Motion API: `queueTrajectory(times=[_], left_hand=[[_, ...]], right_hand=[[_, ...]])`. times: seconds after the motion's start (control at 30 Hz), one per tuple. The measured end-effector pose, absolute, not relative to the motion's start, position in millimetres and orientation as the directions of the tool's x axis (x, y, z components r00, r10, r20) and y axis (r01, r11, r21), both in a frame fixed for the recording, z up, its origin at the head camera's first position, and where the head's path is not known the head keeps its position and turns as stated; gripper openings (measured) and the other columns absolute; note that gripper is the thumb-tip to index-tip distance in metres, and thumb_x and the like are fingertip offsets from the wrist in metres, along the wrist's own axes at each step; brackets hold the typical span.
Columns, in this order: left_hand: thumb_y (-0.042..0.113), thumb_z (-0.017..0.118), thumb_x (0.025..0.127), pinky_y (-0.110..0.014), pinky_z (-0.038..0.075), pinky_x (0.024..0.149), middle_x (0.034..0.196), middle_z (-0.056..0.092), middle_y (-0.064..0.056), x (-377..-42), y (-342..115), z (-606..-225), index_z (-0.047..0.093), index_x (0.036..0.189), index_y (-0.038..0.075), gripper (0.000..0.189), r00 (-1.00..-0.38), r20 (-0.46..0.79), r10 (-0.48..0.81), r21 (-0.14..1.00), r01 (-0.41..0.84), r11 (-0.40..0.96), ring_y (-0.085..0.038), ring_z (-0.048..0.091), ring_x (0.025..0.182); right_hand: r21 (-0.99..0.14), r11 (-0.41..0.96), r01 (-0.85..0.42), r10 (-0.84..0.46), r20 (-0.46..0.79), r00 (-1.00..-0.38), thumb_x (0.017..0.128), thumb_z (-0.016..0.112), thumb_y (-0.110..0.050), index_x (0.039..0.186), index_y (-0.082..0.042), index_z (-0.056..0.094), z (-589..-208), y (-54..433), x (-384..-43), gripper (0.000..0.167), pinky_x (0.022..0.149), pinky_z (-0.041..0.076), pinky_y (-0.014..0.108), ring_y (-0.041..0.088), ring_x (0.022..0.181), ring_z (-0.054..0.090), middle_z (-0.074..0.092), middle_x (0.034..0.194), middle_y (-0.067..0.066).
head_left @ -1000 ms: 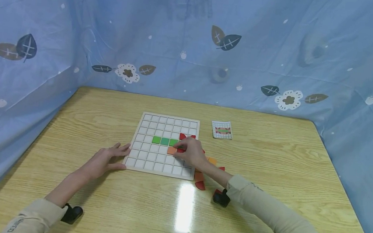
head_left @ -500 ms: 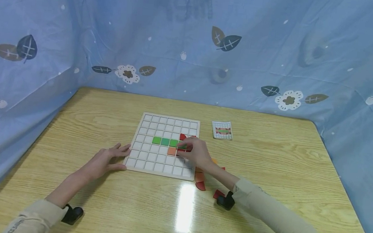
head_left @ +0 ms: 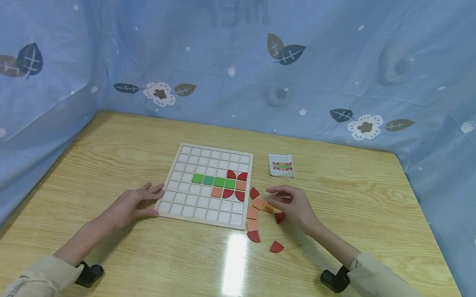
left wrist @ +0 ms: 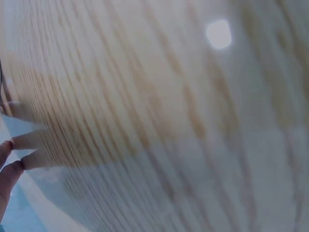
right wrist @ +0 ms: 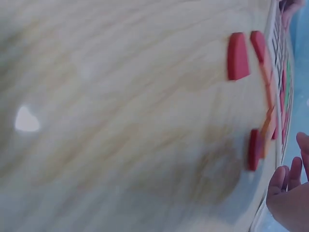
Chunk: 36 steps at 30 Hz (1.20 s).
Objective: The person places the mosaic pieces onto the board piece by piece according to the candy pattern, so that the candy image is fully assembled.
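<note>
A white gridded board (head_left: 182,200) lies on the table, bearing a row of green square tiles (head_left: 219,182) that ends in an orange tile (head_left: 241,185) at the right edge. Red quarter-circle tiles (head_left: 241,176) sit above and below its right end, with another orange tile (head_left: 216,192) in the lower row. My left hand (head_left: 133,205) touches the board's left edge with extended fingers. Right of the board, my right hand (head_left: 294,207) hovers by the loose orange tiles (head_left: 252,213), a yellow-orange tile (head_left: 268,207) and a red quarter-circle (head_left: 279,217); its fingers hold nothing visible.
A small printed pattern card (head_left: 281,165) lies behind the loose tiles. One red quarter-circle (head_left: 277,246) sits apart, nearer the front. Blue patterned cloth (head_left: 229,48) hangs behind and beside the wooden table (head_left: 147,263).
My right hand has left the board and moved right to the loose tiles, uncovering the red, green and orange tiles at the board's right side. My left hand stays at the left edge.
</note>
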State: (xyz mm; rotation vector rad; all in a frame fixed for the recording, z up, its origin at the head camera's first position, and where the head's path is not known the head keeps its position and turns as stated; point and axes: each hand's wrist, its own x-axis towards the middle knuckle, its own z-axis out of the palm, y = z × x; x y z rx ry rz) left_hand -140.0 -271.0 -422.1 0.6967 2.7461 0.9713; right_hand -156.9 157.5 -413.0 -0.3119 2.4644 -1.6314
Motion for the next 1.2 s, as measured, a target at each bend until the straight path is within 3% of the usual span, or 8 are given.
queueTrajectory(times=[0.3,0.63,0.87,1.03,1.2], left_hand=[[0.019,0.074,0.081,-0.067,0.027,0.101,0.142,0.042,-0.023,-137.8,-270.6,-418.6,0.052,0.132,-0.007,0.062,-0.880,0.019,0.474,0.634,0.377,0.675,-0.053,0.028,0.132],[0.019,0.074,0.081,-0.066,0.027,0.102,0.142,0.043,-0.023,-138.8,-270.7,-422.7,0.052,0.132,-0.007,0.061,-0.881,0.017,0.473,0.628,0.377,0.681,-0.053,0.028,0.132],[0.018,0.074,0.081,-0.066,0.027,0.102,0.142,0.043,-0.023,-139.9,-271.6,-423.7,0.052,0.132,-0.008,0.061,-0.882,0.014,0.472,0.630,0.374,0.680,-0.053,0.028,0.132],[0.017,0.074,0.081,-0.066,0.027,0.103,0.143,0.042,-0.023,-139.5,-271.6,-423.7,0.051,0.133,-0.008,0.061,-0.884,0.003,0.468,0.636,0.363,0.681,-0.053,0.026,0.133],[0.017,0.074,0.081,-0.066,0.027,0.102,0.143,0.042,-0.023,-139.6,-271.6,-424.1,0.051,0.133,-0.007,0.061,-0.884,0.009,0.468,0.635,0.366,0.680,-0.052,0.027,0.133]], right_hand=[[-0.869,0.477,-0.131,-0.283,-0.011,-0.959,0.082,0.075,-0.004,0.108,0.005,0.069,-423.5,177.3,-143.0,0.028,0.079,0.054,0.025,0.027,0.092,0.066,0.066,0.108,0.019],[-0.736,0.609,-0.296,-0.319,0.115,-0.941,0.077,0.082,-0.014,0.102,-0.003,0.074,-432.0,153.5,-152.3,0.029,0.073,0.051,0.028,0.020,0.088,0.060,0.066,0.101,0.007],[-0.670,0.646,-0.367,-0.360,0.157,-0.920,0.075,0.082,-0.010,0.094,-0.003,0.075,-432.2,143.2,-160.6,0.021,0.068,0.049,0.026,0.018,0.078,0.056,0.064,0.096,0.007],[-0.674,0.640,-0.368,-0.369,0.150,-0.917,0.077,0.080,-0.008,0.093,-0.003,0.074,-429.4,141.7,-163.1,0.018,0.068,0.050,0.028,0.018,0.079,0.057,0.066,0.096,0.007],[-0.719,0.614,-0.325,-0.337,0.134,-0.932,0.080,0.077,-0.009,0.101,-0.003,0.073,-424.2,143.7,-163.6,0.022,0.077,0.054,0.035,0.021,0.087,0.065,0.071,0.099,0.007]])
